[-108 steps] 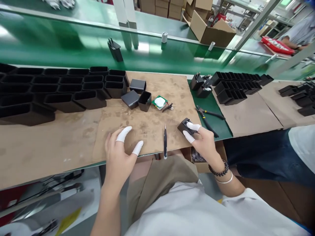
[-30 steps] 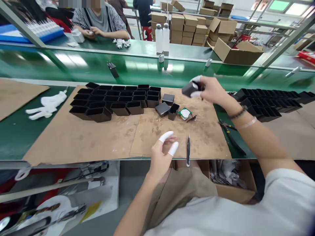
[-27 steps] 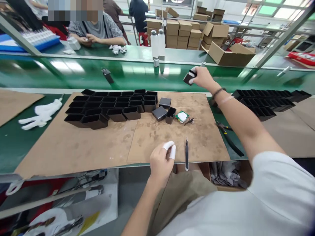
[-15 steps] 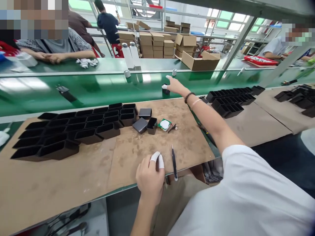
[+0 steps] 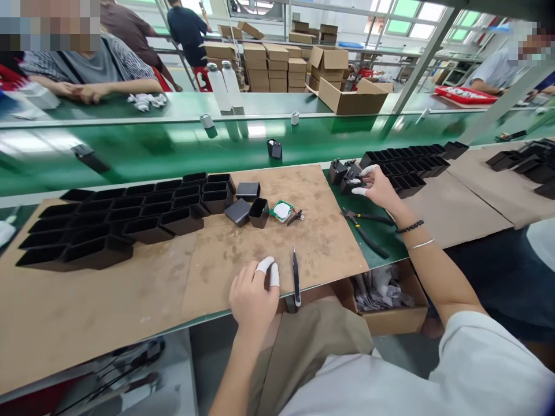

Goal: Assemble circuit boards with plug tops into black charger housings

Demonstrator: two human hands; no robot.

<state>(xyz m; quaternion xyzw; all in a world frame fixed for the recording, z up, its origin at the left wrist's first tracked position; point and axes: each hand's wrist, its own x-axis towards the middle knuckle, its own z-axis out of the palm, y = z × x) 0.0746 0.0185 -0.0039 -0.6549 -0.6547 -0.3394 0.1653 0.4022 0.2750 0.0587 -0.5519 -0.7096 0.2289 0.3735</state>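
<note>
My right hand (image 5: 381,188), with white finger cots on thumb and forefinger, grips a small black case (image 5: 350,186) with parts inside it. Other filled black cases (image 5: 337,171) stand beside it. Near the front edge rests my left hand (image 5: 254,294), fingers curled and cot-covered tips close together; whether anything is between them is hidden. Black tweezers (image 5: 296,274) lie just right of that hand. Further back on the brown board are a green circuit board with a white pad (image 5: 281,211), an upright open black case (image 5: 259,212) and two flat black pieces (image 5: 238,212).
Rows of open black cases (image 5: 143,208) fill the board's left. More stand in a block (image 5: 407,167) at right. Pliers (image 5: 366,231) lie below my right hand. On the green belt (image 5: 173,144) sit a black case (image 5: 274,149) and white caps (image 5: 295,118).
My right hand has let go of a black case on the belt and moved right, onto another black case. The left hand stays at the front edge. Things on the belt appear further left.
</note>
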